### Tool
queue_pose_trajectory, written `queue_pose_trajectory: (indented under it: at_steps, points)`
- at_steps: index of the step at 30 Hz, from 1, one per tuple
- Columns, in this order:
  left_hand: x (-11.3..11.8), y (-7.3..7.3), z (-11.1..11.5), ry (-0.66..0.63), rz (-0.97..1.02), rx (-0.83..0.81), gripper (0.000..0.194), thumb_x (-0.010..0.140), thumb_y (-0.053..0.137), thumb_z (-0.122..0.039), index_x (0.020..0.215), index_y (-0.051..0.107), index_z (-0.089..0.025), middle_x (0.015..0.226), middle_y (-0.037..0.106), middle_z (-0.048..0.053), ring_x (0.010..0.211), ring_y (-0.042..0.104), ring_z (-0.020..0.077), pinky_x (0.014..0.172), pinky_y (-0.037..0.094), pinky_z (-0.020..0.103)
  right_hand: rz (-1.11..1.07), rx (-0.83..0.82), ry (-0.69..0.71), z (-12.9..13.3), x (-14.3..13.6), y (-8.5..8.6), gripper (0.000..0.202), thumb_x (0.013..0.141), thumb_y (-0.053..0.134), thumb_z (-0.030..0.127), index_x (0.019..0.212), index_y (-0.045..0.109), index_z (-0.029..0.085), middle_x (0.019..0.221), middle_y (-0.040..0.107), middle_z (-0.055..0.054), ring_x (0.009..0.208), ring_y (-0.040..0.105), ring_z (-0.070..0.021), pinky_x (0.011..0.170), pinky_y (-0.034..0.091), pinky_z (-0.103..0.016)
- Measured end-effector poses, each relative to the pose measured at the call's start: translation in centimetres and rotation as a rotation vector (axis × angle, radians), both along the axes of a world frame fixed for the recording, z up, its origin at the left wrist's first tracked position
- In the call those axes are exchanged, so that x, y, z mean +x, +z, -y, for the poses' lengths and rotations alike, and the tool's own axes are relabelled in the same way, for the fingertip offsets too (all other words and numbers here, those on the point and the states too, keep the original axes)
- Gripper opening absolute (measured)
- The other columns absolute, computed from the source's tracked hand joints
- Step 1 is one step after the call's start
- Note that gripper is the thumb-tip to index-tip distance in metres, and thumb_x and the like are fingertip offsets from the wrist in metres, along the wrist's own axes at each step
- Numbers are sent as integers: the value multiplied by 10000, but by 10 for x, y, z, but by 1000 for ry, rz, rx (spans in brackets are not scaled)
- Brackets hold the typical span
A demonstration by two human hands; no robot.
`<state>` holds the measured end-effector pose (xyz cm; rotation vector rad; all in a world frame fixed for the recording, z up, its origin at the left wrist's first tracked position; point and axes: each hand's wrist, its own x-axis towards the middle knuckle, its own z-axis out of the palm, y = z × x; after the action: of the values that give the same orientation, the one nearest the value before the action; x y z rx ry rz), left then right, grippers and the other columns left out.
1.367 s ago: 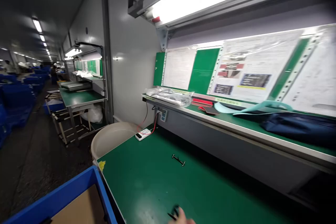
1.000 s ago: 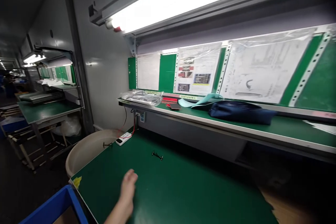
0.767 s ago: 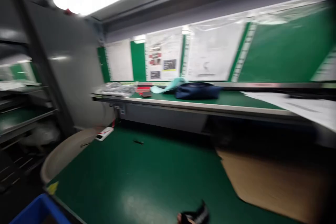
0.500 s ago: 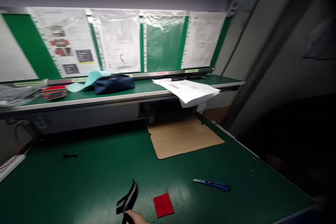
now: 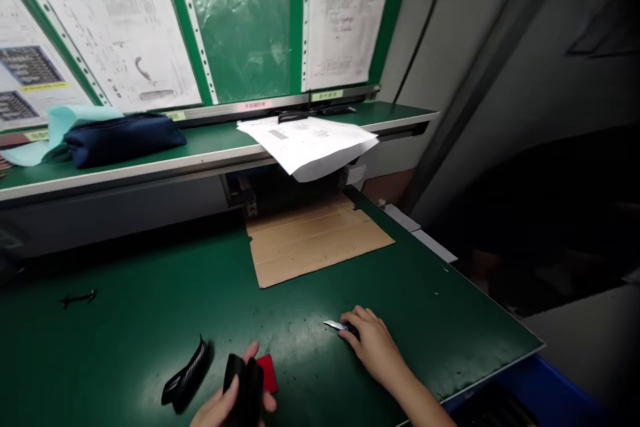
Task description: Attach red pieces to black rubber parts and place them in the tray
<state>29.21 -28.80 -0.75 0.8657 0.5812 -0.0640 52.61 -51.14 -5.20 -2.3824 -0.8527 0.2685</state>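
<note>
At the bottom of the head view, my left hand (image 5: 219, 408) is closed around a black curved plastic piece (image 5: 243, 387), whose lower end runs out of the frame. To the right, my right hand (image 5: 373, 340) closes its fingers over the blue handle of a utility knife (image 5: 334, 325); the bare blade points left, and most of the handle is hidden by the hand. A red square of cloth (image 5: 269, 373) lies partly behind the black piece. Left of my left hand, a second black curved piece (image 5: 187, 377) with ribbed shine rests on the green table (image 5: 135, 320).
A cardboard sheet (image 5: 320, 240) lies at the back of the table. Above it, papers (image 5: 310, 143) overhang the shelf edge, with a dark blue pouch (image 5: 125, 139) farther left. A small black part (image 5: 79, 298) sits at far left. A blue bin (image 5: 540, 387) stands below the table's right edge.
My view has turned right and moved closer. My right hand has come into view and taken hold of the utility knife. My left hand and its black piece show more fully.
</note>
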Motion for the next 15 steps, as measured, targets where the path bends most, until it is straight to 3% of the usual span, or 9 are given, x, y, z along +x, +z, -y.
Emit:
queue_pose_trajectory:
  at_steps: [4, 6, 9, 12, 15]
  points:
    - [7, 32, 6, -75, 107, -152, 668, 936, 419, -427, 1486, 74, -268, 1154, 601, 154, 753, 636, 224, 620, 527, 372, -109, 92, 122, -28, -13, 8, 262, 984, 312, 379, 986, 510, 207, 926, 573, -67, 841, 552, -208, 731, 460, -346]
    - [9, 42, 4, -112, 128, -170, 621, 941, 418, -398, 1476, 135, -262, 1203, 575, 157, 786, 641, 224, 620, 531, 360, -169, 147, 205, -47, -26, 26, 240, 998, 287, 380, 1016, 469, 226, 907, 574, -38, 818, 557, -181, 733, 461, -320]
    - [7, 45, -1, -144, 153, -142, 614, 905, 499, -419, 1447, 249, -277, 1239, 563, 143, 745, 670, 210, 609, 485, 299, -252, 229, 378, -71, -49, 63, 196, 1006, 281, 353, 1062, 440, 252, 954, 574, -22, 867, 549, -166, 774, 454, -310]
    - [-1, 41, -7, -132, 163, -93, 628, 849, 584, -457, 1403, 351, -274, 1097, 616, 104, 695, 679, 211, 649, 455, 302, -178, 270, 577, -88, -68, 97, 215, 1004, 266, 277, 1131, 440, 273, 1040, 560, -36, 940, 522, -172, 811, 436, -327]
    - [-14, 42, -15, -127, 157, -43, 548, 828, 602, -481, 1309, 470, -253, 845, 603, 40, 661, 656, 208, 671, 440, 318, 16, 244, 722, -101, -79, 118, 309, 1006, 241, 244, 1244, 430, 298, 1014, 548, -46, 888, 498, -179, 785, 412, -342]
